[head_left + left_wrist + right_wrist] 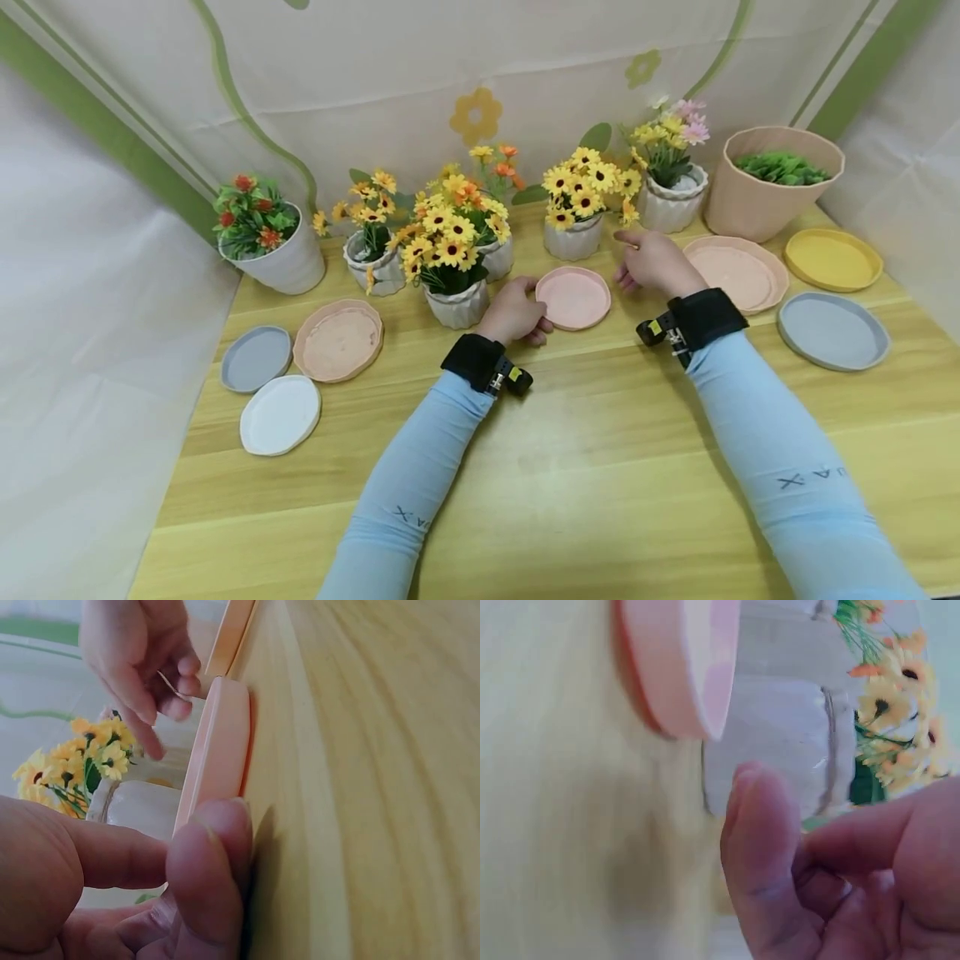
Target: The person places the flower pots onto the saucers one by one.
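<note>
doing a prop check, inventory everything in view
Red-flowered pot: 1, white, back left
Yellow-flowered pots: 4, whitish, back centre
Pink-flowered pot: 1, whitish, back right
Greenery pot: 1, peach, back right
Saucers: 3, grey, peach, white, left
Held saucer: 1, pink, centre
More saucers: 3, peach, yellow, grey, right
Table: 1, yellowish, beneath
Backdrop: 1, white, behind
Sleeves: 2, blue, forearms
Wristbands: 2, black, wrists
Left grip: 1, bare, on held saucer
Right grip: 1, bare, right of it
</note>
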The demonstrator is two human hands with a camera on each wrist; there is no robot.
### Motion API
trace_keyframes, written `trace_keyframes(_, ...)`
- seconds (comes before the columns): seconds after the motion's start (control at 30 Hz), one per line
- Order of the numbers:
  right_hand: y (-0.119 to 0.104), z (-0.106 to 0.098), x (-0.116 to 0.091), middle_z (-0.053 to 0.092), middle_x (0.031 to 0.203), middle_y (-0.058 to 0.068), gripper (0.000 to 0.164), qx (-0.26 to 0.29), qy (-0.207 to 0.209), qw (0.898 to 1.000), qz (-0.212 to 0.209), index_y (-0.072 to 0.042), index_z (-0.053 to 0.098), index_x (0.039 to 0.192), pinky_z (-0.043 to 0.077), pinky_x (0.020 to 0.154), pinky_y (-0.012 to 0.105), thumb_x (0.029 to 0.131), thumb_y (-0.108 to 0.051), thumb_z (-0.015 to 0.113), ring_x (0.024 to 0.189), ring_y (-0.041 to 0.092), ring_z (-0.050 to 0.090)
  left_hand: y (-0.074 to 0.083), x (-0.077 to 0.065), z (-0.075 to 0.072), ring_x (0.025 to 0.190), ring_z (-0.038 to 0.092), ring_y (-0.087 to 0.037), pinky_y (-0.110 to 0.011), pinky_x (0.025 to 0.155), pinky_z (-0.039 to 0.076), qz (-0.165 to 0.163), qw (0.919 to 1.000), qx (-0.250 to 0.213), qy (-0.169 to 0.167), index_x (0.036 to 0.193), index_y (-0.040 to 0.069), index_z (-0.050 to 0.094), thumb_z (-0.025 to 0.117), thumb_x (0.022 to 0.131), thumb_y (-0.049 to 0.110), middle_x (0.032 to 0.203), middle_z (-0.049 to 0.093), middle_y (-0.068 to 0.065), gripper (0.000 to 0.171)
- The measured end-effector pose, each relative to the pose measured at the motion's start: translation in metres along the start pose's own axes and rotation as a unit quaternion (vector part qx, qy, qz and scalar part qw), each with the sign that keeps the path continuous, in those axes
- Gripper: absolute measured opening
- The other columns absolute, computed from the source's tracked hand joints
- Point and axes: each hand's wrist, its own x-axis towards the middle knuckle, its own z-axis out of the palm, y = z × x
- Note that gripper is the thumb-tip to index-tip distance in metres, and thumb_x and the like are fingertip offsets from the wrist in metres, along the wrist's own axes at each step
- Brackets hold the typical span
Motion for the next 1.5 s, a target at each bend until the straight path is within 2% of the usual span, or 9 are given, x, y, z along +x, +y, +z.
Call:
trace_keyframes(0.17,0.005,0.004,0.017,0.063,0.085,0.012,0.057,0.162,-0.014,0.986,0.019,-0.007,0.004,0.158,0.058,0.061,0.03,0.108,-0.014,0.03,0.065,0.016,0.064,-0.003,0.001,-0.001,0.049,0.06,-0.02,-0.028,0.046,0.054,-0.005,0.9999,-0.007,-0.006,0.149,0.008,0.039,0.051,0.101,0.005,0.072,0.069,-0.016,0.05)
trace_keyframes(0.3,-0.001,0.004,0.032,0.062,0.087,0.01,0.049,0.211,0.005,0.977,0.019,-0.004,0.021,0.148,0.057,0.06,0.028,0.108,-0.026,0.038,0.066,0.015,0.064,-0.004,0.002,-0.001,0.05,0.061,-0.019,-0.028,0.046,0.055,-0.007,0.9999,-0.008,-0.004,0.149,0.009,0.04,0.052,0.101,0.006,0.072,0.069,-0.015,0.049)
trace_keyframes(0.43,-0.013,-0.002,0.043,0.065,0.086,0.008,0.045,0.197,0.012,0.98,0.037,0.003,0.037,0.139,0.059,0.065,0.031,0.107,-0.029,0.035,0.066,0.014,0.065,-0.003,0.002,-0.002,0.05,0.061,-0.02,-0.029,0.046,0.055,-0.008,0.9999,-0.013,-0.001,0.149,0.009,0.04,0.052,0.101,0.005,0.072,0.069,-0.016,0.049)
trace_keyframes(0.73,-0.036,-0.02,0.049,0.069,0.085,0.007,0.048,0.152,-0.035,0.983,0.094,0.005,0.038,0.139,0.061,0.066,0.032,0.106,-0.03,0.036,0.063,0.013,0.068,-0.001,0.004,0.0,0.049,0.06,-0.019,-0.029,0.046,0.055,-0.01,0.9998,-0.014,0.007,0.149,0.009,0.04,0.052,0.1,0.004,0.072,0.069,-0.016,0.05)
trace_keyframes(0.87,-0.045,-0.023,0.056,0.07,0.079,0.007,0.045,0.093,-0.057,0.989,0.104,0.01,0.045,0.131,0.061,0.066,0.034,0.105,-0.026,0.042,0.059,0.014,0.067,-0.002,0.004,0.0,0.048,0.061,-0.019,-0.029,0.046,0.055,-0.01,0.9998,-0.012,0.009,0.148,0.01,0.041,0.052,0.1,0.004,0.072,0.069,-0.015,0.049)
trace_keyframes(1.0,-0.05,-0.022,0.064,0.068,0.069,0.006,0.035,0.079,-0.074,0.987,0.123,0.01,0.054,0.115,0.06,0.062,0.032,0.106,-0.021,0.039,0.054,0.014,0.066,-0.003,0.004,0.0,0.048,0.061,-0.019,-0.029,0.046,0.056,-0.008,0.9998,-0.018,0.005,0.148,0.009,0.041,0.052,0.1,0.004,0.072,0.069,-0.016,0.049)
trace_keyframes(1.17,-0.054,-0.023,0.067,0.067,0.06,0.008,0.04,0.062,-0.09,0.989,0.097,0.008,0.063,0.087,0.06,0.058,0.033,0.105,-0.014,0.035,0.049,0.016,0.066,-0.003,0.004,0.002,0.048,0.061,-0.019,-0.029,0.045,0.055,-0.006,0.9997,-0.023,0.005,0.148,0.009,0.041,0.052,0.1,0.003,0.071,0.069,-0.016,0.049)
trace_keyframes(1.33,-0.061,-0.026,0.061,0.067,0.059,0.01,0.038,0.039,-0.099,0.992,0.067,0.013,0.062,0.088,0.06,0.058,0.034,0.104,-0.007,0.033,0.051,0.017,0.068,-0.003,0.004,0.003,0.047,0.061,-0.019,-0.029,0.044,0.055,-0.012,0.9996,-0.023,0.003,0.148,0.009,0.041,0.052,0.1,0.003,0.071,0.069,-0.016,0.049)
trace_keyframes(1.5,-0.07,-0.034,0.048,0.068,0.062,0.011,0.037,0.063,-0.071,0.995,0.044,0.014,0.064,0.089,0.061,0.06,0.035,0.102,-0.008,0.038,0.054,0.02,0.069,-0.005,0.005,0.001,0.047,0.061,-0.019,-0.029,0.044,0.054,-0.015,0.9996,-0.023,0.006,0.148,0.01,0.041,0.052,0.1,0.004,0.072,0.069,-0.016,0.05)
